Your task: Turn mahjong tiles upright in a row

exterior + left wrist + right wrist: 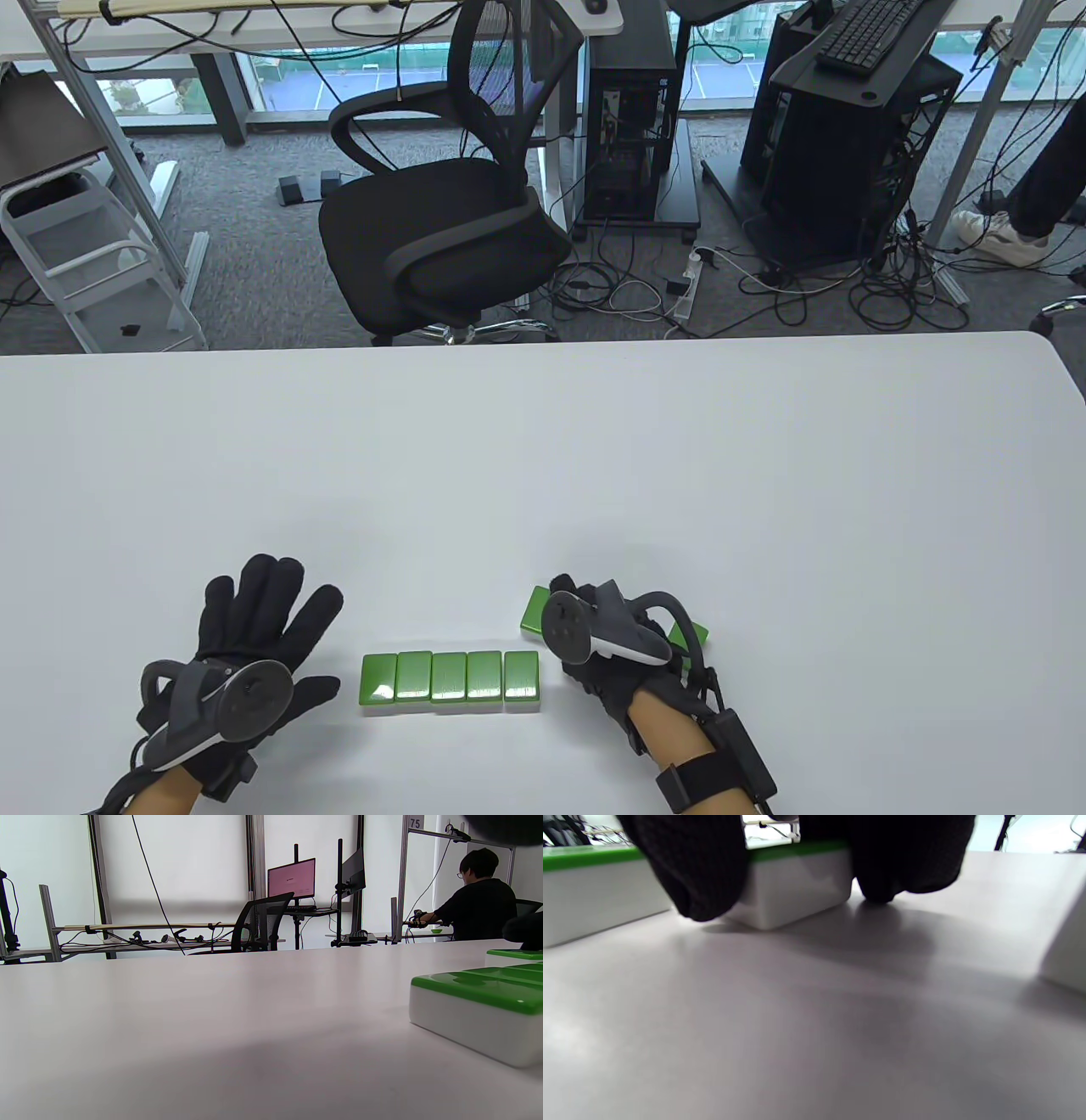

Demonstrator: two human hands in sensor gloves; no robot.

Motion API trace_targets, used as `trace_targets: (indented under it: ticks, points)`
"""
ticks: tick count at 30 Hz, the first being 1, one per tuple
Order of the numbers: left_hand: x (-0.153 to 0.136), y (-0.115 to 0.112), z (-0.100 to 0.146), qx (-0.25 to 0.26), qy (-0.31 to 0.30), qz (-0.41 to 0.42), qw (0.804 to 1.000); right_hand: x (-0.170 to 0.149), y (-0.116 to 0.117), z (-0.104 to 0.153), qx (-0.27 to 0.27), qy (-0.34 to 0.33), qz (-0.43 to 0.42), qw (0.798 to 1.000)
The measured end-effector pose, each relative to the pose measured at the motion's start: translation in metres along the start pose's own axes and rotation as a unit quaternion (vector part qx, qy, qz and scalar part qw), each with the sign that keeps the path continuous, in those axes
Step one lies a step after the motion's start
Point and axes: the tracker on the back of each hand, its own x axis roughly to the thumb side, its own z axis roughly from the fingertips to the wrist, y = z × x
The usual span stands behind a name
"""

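Several green-backed mahjong tiles (450,677) lie face down, side by side in a row near the table's front edge. The row's left end shows in the left wrist view (479,1014). My left hand (254,632) rests flat on the table just left of the row, fingers spread, holding nothing. My right hand (585,632) is right of the row, over two loose tiles. Its fingers (700,870) touch the near side of one lying tile (534,609), also seen in the right wrist view (797,887). The other loose tile (691,632) pokes out at the hand's right.
The white table (594,475) stretches back to its far edge. A black office chair (441,229) and computer towers stand on the floor beyond it. Part of a white tile side shows at the right wrist view's right edge (1069,955).
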Motion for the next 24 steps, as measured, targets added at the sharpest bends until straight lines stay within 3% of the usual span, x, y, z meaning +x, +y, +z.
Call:
trace_targets:
  ticks: [5, 9, 24]
  points:
    - [0.001, 0.001, 0.000, -0.002, -0.002, -0.002, 1.000, 0.012, -0.003, 0.019, -0.021, -0.067, 0.002, 0.998]
    - [0.002, -0.002, 0.000, -0.011, -0.004, -0.005, 1.000, 0.025, -0.002, 0.033, -0.001, -0.101, -0.003, 0.995]
    - [0.006, -0.005, -0.001, -0.031, -0.011, -0.015, 0.999, 0.032, 0.009, 0.030, -0.021, -0.095, 0.005, 0.995]
